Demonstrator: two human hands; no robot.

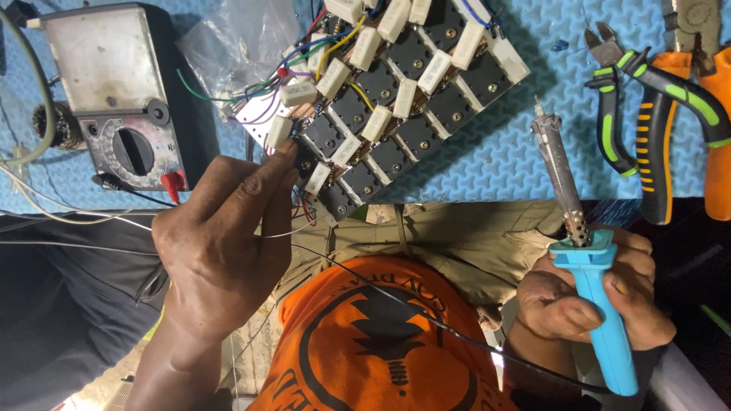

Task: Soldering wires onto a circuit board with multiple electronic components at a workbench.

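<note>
My left hand [217, 243] reaches up to the near corner of a circuit board [396, 99] covered with black square parts and white block components, its fingertips touching a white block [280, 131] at the board's edge while pinching a thin solder wire [91, 221]. My right hand [590, 293] grips the blue handle of a soldering iron [582, 251], whose metal tip points up over the blue mat [495, 160], apart from the board. Coloured wires [266, 87] run from the board's left side.
An analog multimeter [114, 91] with a dial lies at the upper left, with red and black probe plugs. A clear plastic bag [244, 38] lies beside it. Green-black cutters [624, 99] and orange-handled pliers [712, 129] lie at the right. My orange shirt [373, 342] fills the bottom centre.
</note>
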